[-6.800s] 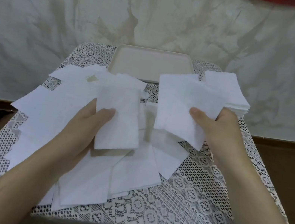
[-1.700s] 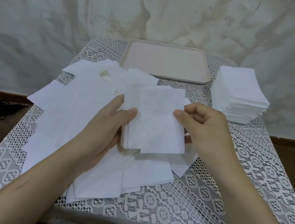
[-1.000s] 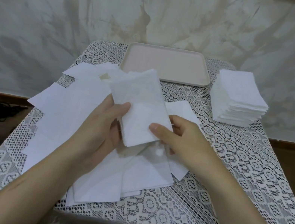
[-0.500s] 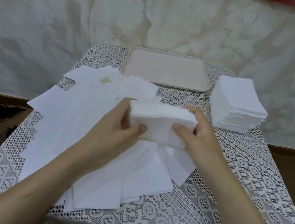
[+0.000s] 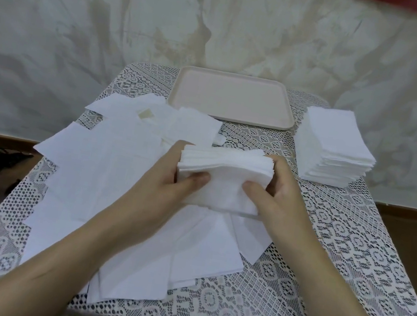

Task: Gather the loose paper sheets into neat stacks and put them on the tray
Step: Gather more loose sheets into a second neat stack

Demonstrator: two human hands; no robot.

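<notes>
**One small stack held, many sheets left loose**

Head view: a small stack of paper sheets (image 5: 225,180) is held up just above the middle of the lace-covered bench (image 5: 336,264). It is gripped at both ends. The left hand (image 5: 169,181) is curled round the left end with its thumb laid on the near face. The right hand (image 5: 276,195) is curled round the right end in the same way. The stack's upper edges are fanned and uneven, and the paper bows a little between the hands.

Beneath it and to the left, loose sheets (image 5: 103,181) are spread in overlapping layers. A taller squared pile (image 5: 334,149) is set at the far right of the bench, just beside the tray (image 5: 233,98). The tray lies at the far edge with nothing on it.

The held stack is judged to be in the middle of being squared. The task is judged far from done, since no paper has been put on the tray.

Several things could go wrong from here:
- Thin sheets could slide out if the grip were eased unevenly, which would splay the stack again.
- The paper could be creased if the ends were pressed inward too hard.
- Loose sheets underneath could be dragged or knocked off the near edge by a forearm during a reach toward the tray.
- The squared pile could be toppled if it were brushed in passing.
</notes>
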